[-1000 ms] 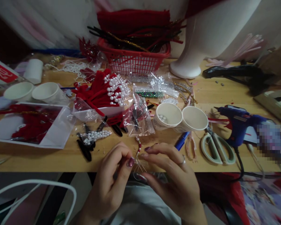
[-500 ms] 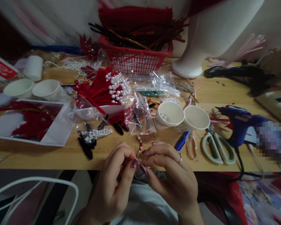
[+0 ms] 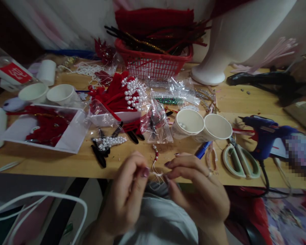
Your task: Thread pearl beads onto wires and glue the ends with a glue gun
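My left hand is closed in a pinch on one side of a pale thin thread. My right hand pinches the same thread on the other side, fingertips pressed together. Between the two hands the thread is looped and drawn out sideways, with loose ends hanging below. A short string of red and white beads runs from the thread onto the table's front part. Just beyond my hands lie a clear plastic bag, black clips and a small bag of pearl beads.
Two paper cups stand behind my right hand, one with pearls inside. Scissors, a blue pen and a blue glue gun lie rightward. A white box holds red pieces at left; a red basket stands behind.
My hands have moved apart, stretching the thread between them, where before the fingertips met. The head view has shifted slightly, and more of the left side shows.
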A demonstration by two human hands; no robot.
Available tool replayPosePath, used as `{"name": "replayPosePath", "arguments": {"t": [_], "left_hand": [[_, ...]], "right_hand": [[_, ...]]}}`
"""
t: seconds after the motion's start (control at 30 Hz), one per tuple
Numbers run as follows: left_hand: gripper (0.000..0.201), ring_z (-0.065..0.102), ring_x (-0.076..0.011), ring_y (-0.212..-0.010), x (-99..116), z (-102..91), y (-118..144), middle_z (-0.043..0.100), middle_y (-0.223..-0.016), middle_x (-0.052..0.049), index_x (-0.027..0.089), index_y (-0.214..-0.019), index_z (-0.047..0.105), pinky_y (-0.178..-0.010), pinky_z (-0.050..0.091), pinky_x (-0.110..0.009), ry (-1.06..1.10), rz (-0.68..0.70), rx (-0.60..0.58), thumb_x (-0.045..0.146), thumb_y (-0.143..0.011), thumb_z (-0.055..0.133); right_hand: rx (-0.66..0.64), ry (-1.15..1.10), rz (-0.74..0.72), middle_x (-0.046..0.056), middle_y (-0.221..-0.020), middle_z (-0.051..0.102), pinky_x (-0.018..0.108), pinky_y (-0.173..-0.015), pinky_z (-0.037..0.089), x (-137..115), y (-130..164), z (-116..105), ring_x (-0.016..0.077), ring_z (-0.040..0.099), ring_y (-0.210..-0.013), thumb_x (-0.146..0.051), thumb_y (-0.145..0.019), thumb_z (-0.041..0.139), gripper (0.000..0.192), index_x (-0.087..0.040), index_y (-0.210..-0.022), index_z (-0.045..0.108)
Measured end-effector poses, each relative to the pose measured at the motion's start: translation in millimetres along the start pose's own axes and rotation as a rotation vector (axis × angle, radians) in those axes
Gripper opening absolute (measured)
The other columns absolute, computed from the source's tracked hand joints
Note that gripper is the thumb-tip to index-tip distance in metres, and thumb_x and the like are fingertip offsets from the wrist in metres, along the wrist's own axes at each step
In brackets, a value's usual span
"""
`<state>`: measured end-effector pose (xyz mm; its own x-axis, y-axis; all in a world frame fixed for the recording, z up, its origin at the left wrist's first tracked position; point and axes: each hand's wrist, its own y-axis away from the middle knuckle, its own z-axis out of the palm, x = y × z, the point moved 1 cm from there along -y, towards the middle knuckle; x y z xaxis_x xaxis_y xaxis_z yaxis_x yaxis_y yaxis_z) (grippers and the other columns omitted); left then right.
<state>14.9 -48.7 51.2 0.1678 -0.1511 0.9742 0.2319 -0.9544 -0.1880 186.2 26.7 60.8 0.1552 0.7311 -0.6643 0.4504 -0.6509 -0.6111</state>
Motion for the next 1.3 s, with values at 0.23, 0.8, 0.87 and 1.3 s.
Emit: {"name": "replayPosePath", "arguments": {"t": [0.23, 0.8, 0.87, 1.3], "left_hand": [[0.018, 0.044, -0.014, -0.075, 6, -0.5, 1, 0.043, -0.086, 0.002, 0.026, -0.096, 0.053, -0.066, 0.041, -0.024, -0.071, 0.053, -0.015, 0.017, -0.109, 0.045], [0.01, 0.049, -0.0141, -0.084, 5, 2.3, 10, 0.05, -0.094, 0.002, 0.029, -0.105, 0.058, -0.071, 0.042, -0.024, 0.032, -0.01, -0.078, 0.024, -0.109, 0.051], [0.014, 0.051, -0.0135, -0.083, 6, 3.5, 9, 0.051, -0.093, 0.002, 0.028, -0.103, 0.058, -0.072, 0.043, -0.024, -0.027, 0.017, -0.064, 0.018, -0.108, 0.049], [0.027, 0.063, -0.0154, -0.08, 9, 8.3, 3, 0.064, -0.088, -0.002, 0.022, -0.105, 0.059, -0.074, 0.053, -0.025, -0.442, 0.333, -0.001, -0.003, -0.094, 0.053]], "right_hand": [[-0.027, -0.044, 0.05, 0.006, -0.115, 0.07, 0.029, -0.1, 0.052, -4, 2, -7, 0.0174, 0.067, -0.112, -0.019, -0.093, 0.079, 0.026, -0.019, -0.116, 0.066], [-0.098, -0.022, -0.019, 0.002, -0.093, 0.08, 0.035, -0.105, 0.05, -10, 0, 2, 0.0127, 0.074, -0.086, 0.003, -0.093, 0.064, 0.023, -0.016, -0.105, 0.071], [-0.102, -0.013, -0.026, 0.002, -0.093, 0.081, 0.036, -0.105, 0.05, -9, 0, 1, 0.013, 0.075, -0.085, 0.003, -0.093, 0.064, 0.024, -0.017, -0.106, 0.072], [-0.025, -0.012, 0.058, -0.003, -0.078, 0.079, 0.039, -0.092, 0.06, -7, 0, 6, 0.0145, 0.075, -0.068, -0.004, -0.088, 0.069, 0.02, -0.023, -0.095, 0.067]]}}
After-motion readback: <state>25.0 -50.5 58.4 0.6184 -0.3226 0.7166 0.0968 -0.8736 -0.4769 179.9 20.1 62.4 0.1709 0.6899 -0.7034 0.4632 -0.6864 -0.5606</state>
